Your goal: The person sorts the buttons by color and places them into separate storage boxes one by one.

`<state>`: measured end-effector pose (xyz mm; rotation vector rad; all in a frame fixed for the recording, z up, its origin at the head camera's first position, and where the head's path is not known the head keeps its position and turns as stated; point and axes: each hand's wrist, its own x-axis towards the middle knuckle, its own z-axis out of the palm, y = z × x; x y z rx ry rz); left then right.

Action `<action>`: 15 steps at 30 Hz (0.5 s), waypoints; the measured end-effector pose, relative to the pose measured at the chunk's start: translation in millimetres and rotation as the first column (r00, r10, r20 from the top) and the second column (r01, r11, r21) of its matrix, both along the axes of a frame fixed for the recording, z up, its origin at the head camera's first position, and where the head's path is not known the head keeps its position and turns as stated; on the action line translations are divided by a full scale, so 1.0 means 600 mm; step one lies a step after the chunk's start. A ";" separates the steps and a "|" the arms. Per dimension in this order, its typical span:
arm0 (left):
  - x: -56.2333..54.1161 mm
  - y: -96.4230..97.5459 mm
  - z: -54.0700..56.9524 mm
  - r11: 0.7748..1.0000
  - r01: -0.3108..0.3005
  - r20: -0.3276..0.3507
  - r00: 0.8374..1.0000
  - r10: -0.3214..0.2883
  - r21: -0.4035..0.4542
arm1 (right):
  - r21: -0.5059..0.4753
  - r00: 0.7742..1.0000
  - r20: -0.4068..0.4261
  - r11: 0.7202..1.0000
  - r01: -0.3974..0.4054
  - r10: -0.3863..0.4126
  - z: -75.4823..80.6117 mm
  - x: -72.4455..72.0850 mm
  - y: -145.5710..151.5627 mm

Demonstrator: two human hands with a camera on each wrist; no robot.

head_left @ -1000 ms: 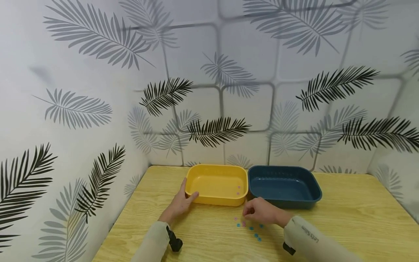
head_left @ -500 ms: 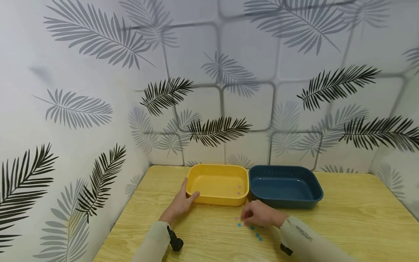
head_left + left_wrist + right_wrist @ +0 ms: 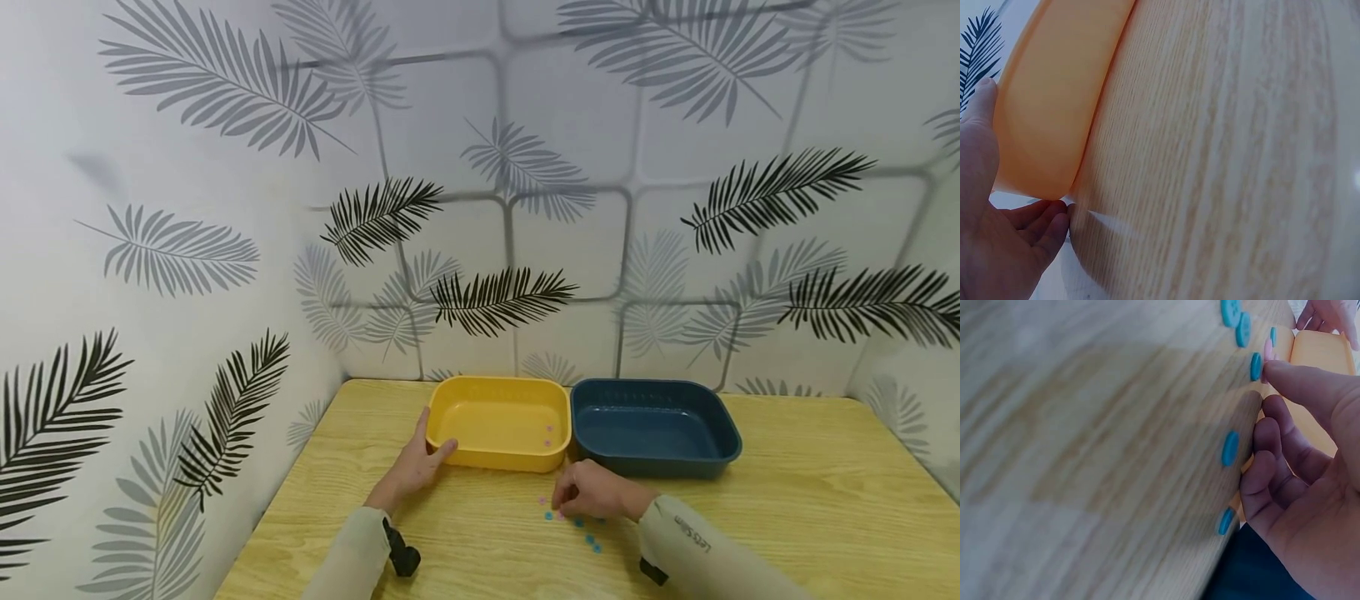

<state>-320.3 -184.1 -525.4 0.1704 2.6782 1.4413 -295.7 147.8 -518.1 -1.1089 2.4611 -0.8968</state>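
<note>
My left hand (image 3: 416, 465) grips the left end of a yellow plastic bin (image 3: 480, 458), thumb on its front wall. In the left wrist view, the fingertips lie under the bin's (image 3: 1054, 106) lower corner. My right hand (image 3: 596, 490) is low over the table among small buttons. Its thumb tip overlaps a pink button (image 3: 1268, 351) in the right wrist view, while the other visible fingers are curled. I cannot tell whether a button is pinched there. Several teal buttons (image 3: 589, 540) and a pink button (image 3: 542, 501) lie around this hand. Two pink buttons (image 3: 548, 443) lie inside the yellow bin.
A dark blue bin (image 3: 652, 468) stands against the yellow bin's right side, with no buttons visible in it. Both bins are near the back of the wood-grain table (image 3: 810, 500). A leaf-patterned wall (image 3: 555, 350) rises behind.
My right hand has shifted slightly left and down toward the pink buttons, covering part of a teal one. The left hand keeps its grip on the yellow bin.
</note>
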 end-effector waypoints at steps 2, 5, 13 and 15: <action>0.000 0.000 0.000 1.000 0.000 0.001 1.000 0.000 -0.002 | -0.002 1.000 0.000 1.000 0.006 -0.006 0.000 0.001 0.000; 0.001 0.000 0.002 1.000 -0.003 0.002 1.000 0.003 0.000 | 0.000 1.000 -0.004 1.000 0.017 -0.017 0.000 0.001 0.001; -0.001 0.000 0.000 1.000 -0.011 0.016 1.000 0.011 -0.002 | 0.005 0.999 -0.036 0.999 0.034 -0.034 0.001 0.002 0.004; -0.002 0.000 0.000 1.000 -0.011 0.019 1.000 0.011 0.001 | 0.008 0.998 -0.032 0.999 0.047 -0.047 0.003 0.002 0.004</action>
